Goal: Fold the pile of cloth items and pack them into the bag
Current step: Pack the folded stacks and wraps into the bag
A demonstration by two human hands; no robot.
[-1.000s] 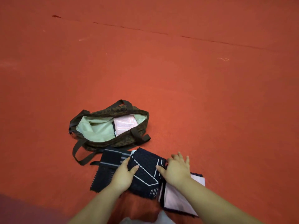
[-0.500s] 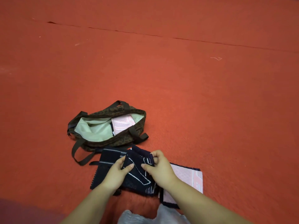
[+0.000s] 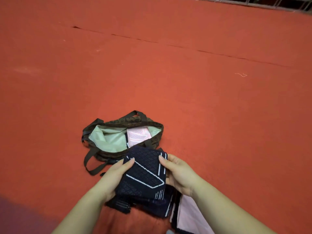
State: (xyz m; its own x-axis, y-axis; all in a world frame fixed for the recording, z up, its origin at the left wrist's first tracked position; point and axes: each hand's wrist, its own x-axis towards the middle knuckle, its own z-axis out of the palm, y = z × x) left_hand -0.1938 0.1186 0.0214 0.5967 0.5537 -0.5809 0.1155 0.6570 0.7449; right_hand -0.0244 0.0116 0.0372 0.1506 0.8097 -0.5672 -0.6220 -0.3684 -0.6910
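A folded navy cloth [image 3: 143, 171] with white line patterns is lifted off the floor, held from both sides. My left hand [image 3: 113, 177] grips its left edge and my right hand [image 3: 179, 173] grips its right edge. Just beyond it lies the open brown patterned bag [image 3: 101, 123] with a pale green lining; a folded pink cloth [image 3: 137, 135] sits inside at the right. Under my hands another navy cloth [image 3: 152, 206] lies flat, and a pink cloth with dark trim [image 3: 187, 215] lies under my right forearm.
Everything rests on a wide red carpet [image 3: 202, 107] with a seam running across the far side. The bag's brown straps [image 3: 91, 166] trail toward me on the left. A metal grid [image 3: 270, 2] borders the far top right.
Both hands finished folding the navy cloth and lifted it off the pile, toward the bag. The view has tilted and come closer.
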